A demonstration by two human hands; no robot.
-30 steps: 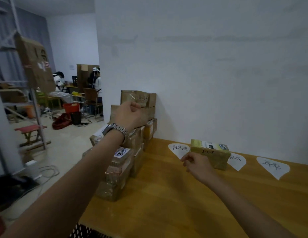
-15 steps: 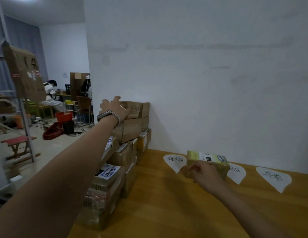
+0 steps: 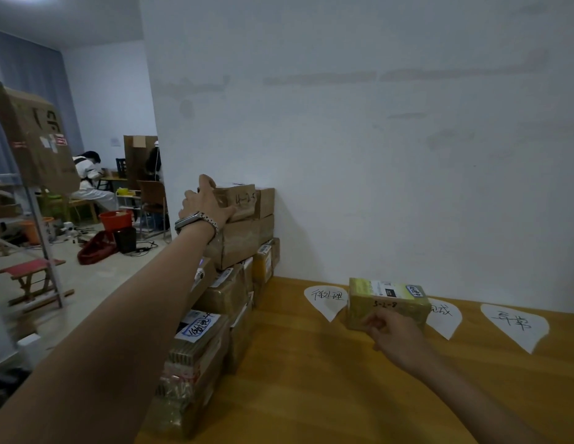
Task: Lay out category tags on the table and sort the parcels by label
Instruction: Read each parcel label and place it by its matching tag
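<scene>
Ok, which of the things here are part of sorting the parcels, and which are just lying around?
Part of the job:
parcel stack
top parcel, gripped by the left hand
green parcel, at the right hand
paper tags on the table

Just lying about:
red bucket
red stool
dark red bag
cardboard sheet

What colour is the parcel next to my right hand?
The parcel is yellow-green, with a white label on top; head view.
</scene>
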